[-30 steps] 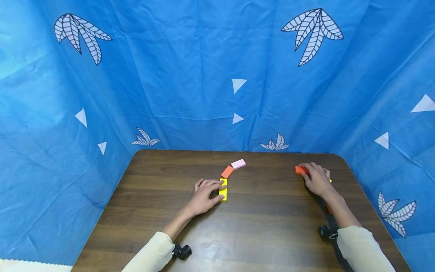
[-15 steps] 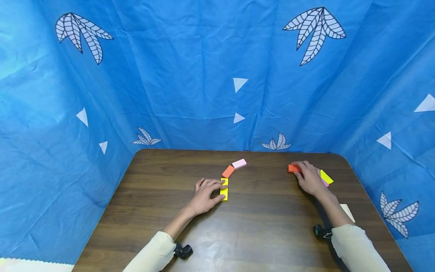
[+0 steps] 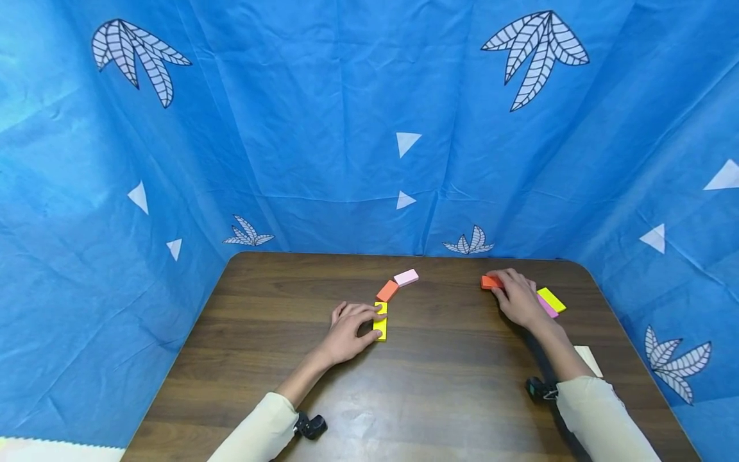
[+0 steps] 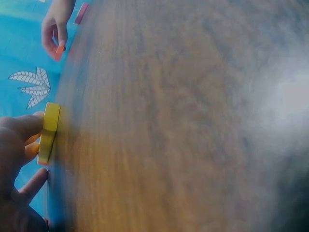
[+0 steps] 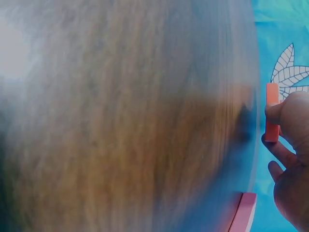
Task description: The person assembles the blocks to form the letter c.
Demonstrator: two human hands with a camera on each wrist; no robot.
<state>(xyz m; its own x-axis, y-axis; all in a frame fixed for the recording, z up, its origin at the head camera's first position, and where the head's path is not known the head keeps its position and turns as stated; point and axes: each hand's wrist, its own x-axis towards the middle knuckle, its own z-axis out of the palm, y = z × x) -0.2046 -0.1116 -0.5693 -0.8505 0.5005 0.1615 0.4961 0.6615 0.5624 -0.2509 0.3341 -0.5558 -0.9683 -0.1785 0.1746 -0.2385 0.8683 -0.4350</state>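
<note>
In the head view my left hand (image 3: 346,333) has its thumb and fingertips on a yellow block (image 3: 380,328) at the table's middle; in the left wrist view the yellow looks like two pieces end to end. An orange block (image 3: 387,290) touches its far end, and a pale pink block (image 3: 407,277) continues the curve to the right. My right hand (image 3: 519,298) pinches another orange block (image 3: 491,282) between thumb and fingers, as the right wrist view also shows that orange block (image 5: 272,121). The block appears lifted off the table.
Beside my right hand lie a yellow block (image 3: 552,299) and a magenta-pink block (image 3: 546,305), side by side. A cream block (image 3: 589,360) is partly behind my right forearm. Blue cloth (image 3: 369,128) hangs round the wooden table (image 3: 450,385).
My right hand has moved left with the orange block, uncovering the yellow, pink and cream blocks. My left hand and the curved row have stayed put.
</note>
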